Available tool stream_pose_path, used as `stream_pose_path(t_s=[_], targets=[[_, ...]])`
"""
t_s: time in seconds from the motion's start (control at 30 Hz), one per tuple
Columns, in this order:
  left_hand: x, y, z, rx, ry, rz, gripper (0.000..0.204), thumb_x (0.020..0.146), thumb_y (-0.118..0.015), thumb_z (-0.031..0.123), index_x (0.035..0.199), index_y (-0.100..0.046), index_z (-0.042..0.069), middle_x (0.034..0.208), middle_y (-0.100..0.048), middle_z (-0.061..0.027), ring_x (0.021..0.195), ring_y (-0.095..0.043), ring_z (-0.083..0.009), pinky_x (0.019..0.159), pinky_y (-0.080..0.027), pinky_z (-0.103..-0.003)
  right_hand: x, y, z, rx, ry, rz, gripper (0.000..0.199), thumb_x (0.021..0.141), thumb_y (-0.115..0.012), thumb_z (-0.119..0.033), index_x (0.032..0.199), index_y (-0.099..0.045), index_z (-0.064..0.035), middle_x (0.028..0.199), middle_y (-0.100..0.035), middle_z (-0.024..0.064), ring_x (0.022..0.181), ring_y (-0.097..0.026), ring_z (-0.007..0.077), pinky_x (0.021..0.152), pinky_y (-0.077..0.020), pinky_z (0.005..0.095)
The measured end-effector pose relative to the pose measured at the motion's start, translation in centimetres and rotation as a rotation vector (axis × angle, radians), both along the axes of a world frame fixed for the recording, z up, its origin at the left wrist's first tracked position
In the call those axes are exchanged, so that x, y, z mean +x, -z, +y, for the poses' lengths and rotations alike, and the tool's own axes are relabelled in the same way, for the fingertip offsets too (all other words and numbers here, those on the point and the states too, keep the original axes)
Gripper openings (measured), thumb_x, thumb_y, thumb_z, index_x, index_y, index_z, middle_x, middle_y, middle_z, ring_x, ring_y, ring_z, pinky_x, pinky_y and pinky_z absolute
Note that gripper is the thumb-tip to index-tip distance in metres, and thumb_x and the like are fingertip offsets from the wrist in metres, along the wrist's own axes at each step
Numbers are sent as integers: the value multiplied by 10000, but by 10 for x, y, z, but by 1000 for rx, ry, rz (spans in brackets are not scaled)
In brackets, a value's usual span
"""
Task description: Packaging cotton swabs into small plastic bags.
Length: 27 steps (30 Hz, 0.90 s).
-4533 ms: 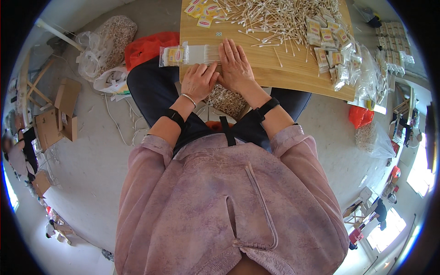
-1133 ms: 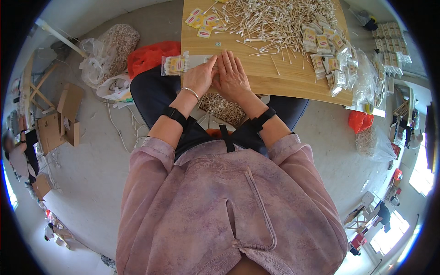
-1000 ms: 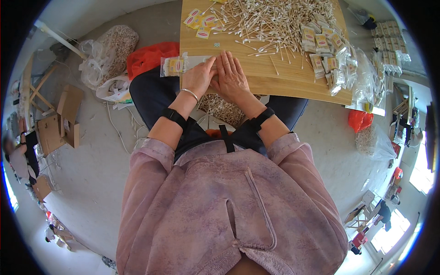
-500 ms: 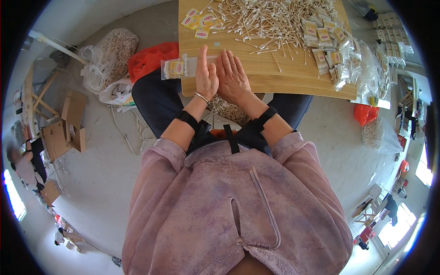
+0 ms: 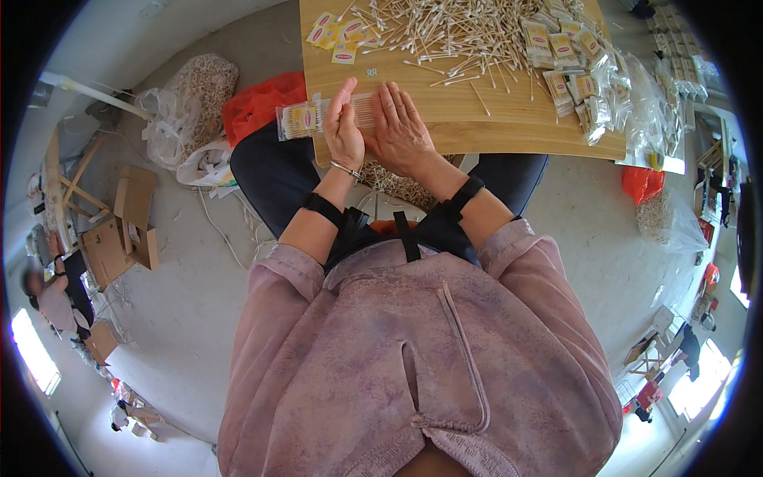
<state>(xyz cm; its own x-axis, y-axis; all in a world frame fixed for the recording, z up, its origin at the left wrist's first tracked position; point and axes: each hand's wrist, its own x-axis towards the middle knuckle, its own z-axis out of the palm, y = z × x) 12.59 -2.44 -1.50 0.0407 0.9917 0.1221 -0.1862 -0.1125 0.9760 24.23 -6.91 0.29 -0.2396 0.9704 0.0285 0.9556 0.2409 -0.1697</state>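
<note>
My left hand [image 5: 345, 129] stands on its edge at the table's near side, its fingers stretched out. Beside it my right hand [image 5: 401, 131] lies flat and slanted, palm down, fingers extended. Thin sticks of cotton swabs [image 5: 364, 110] show in the gap between the two hands. A clear packet of cotton swabs [image 5: 300, 122] with a yellow label pokes out past the left hand, over the table's left edge. How far the palms touch the swabs is hidden.
Loose cotton swabs [image 5: 453, 36] heap across the wooden table [image 5: 509, 131]. Yellow cards [image 5: 344, 52] lie at its far left, filled swab packets [image 5: 580, 83] at its right. A red bag [image 5: 266, 107] and a clear sack [image 5: 199, 95] stand left, with cardboard boxes [image 5: 119, 238] beyond.
My hands have drawn slightly apart at the fingertips, showing more of the swab sticks between them. The view has shifted a little.
</note>
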Motion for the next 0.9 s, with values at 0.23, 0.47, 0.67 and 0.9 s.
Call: stream_pose_path(t_s=[0.23, 0.47, 0.67, 0.9], targets=[[0, -2, 0, -45, -3, -11, 338, 952, -380, 84, 1226, -534, -39, 1256, -552, -174, 1204, -498, -250, 1050, -350, -348, -3, -3, -1, -2, 28, 0, 767, 923, -328, -522, 1390, -266, 83, 1482, -219, 228, 1412, -135, 324, 1155, -70, 419], [-1, 1, 2, -60, -26, -11, 340, 957, -382, 93, 1233, -523, -46, 1273, -539, -167, 1215, -482, -237, 1058, -347, -349, -8, 0, 3, -2, 59, 23, 756, 916, -338, -508, 1394, -267, 74, 1484, -217, 227, 1412, -132, 332, 1156, -63, 422], [2, 9, 4, -125, -82, -158, 336, 966, -372, 76, 1250, -489, -59, 1323, -481, -182, 1266, -427, -240, 1099, -298, -347, -7, 3, 5, 13, 46, 21, 746, 918, -340, -485, 1389, -268, 88, 1484, -213, 236, 1414, -116, 339, 1157, -53, 424], [-6, 21, 6, -126, -69, -207, 297, 970, -386, 75, 1206, -505, -59, 1318, -481, -199, 1269, -427, -257, 1109, -293, -354, -4, -3, 3, -11, -23, 28, 746, 921, -331, -489, 1387, -271, 91, 1482, -217, 238, 1414, -118, 339, 1157, -56, 424]])
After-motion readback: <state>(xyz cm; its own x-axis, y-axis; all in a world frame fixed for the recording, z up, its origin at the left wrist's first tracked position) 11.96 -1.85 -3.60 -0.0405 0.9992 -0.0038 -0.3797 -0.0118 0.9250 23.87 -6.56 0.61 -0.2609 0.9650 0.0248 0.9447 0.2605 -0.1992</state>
